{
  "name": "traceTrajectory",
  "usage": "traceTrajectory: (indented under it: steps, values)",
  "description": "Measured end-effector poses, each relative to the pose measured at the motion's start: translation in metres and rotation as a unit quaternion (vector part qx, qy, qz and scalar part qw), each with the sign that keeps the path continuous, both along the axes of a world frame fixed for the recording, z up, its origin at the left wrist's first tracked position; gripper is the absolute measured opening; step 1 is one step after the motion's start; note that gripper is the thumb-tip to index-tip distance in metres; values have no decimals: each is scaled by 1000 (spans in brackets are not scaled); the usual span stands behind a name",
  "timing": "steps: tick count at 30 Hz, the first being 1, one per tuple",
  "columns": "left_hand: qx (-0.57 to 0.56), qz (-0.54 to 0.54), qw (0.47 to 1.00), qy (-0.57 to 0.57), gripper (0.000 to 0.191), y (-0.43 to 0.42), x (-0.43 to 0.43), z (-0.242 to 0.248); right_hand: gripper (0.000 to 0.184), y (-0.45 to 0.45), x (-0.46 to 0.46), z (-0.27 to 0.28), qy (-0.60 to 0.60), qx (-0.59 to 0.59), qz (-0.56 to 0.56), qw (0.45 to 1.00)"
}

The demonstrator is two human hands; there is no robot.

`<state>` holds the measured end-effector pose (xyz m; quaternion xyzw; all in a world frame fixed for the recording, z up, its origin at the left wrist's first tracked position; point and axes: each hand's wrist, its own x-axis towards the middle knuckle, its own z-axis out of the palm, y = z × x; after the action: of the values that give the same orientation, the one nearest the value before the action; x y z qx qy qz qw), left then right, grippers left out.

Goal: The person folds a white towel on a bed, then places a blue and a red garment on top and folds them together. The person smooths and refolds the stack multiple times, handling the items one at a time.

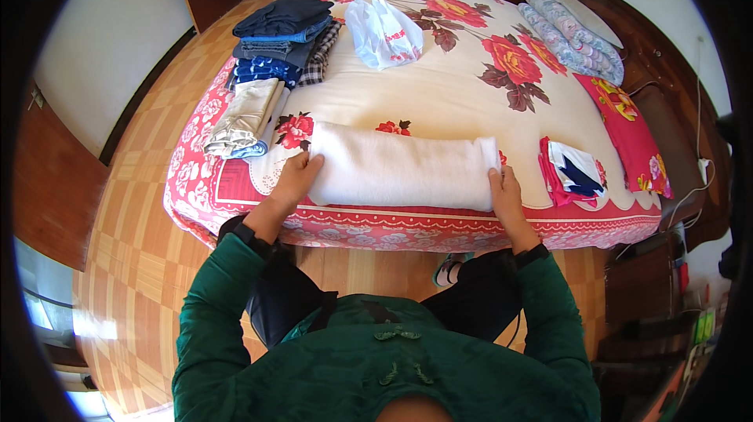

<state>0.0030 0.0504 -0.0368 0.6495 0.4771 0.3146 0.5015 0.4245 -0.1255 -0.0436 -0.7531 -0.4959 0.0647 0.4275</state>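
Note:
A white cloth, folded into a long flat bundle, lies across the near edge of the bed. My left hand grips its left end, the thumb on top and the fingers mostly hidden at the side. At the opposite end my right hand holds the cloth's edge between thumb and fingers. Left of the bundle is a stack of folded beige and light blue trousers. Off to the right sits a small folded pile of pink, white and navy clothing.
Folded jeans and dark clothes are stacked at the bed's far left, beside a white plastic bag. A rolled floral quilt and a pink pillow lie near the wooden headboard. Floral bedding covers the bed.

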Motion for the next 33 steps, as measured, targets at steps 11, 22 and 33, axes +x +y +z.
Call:
traceTrajectory:
  steps: [11,22,33]
  values:
    - [165,72,977,117,34,7,12,-5,37,24,6,-10,-30,-28,-32,999]
    - [563,-120,755,315,64,-45,89,62,67,33,-106,53,-352,23,218,910]
    - [338,-183,835,395,64,5,69,13,68,56,-38,3,-278,-197,150,928]
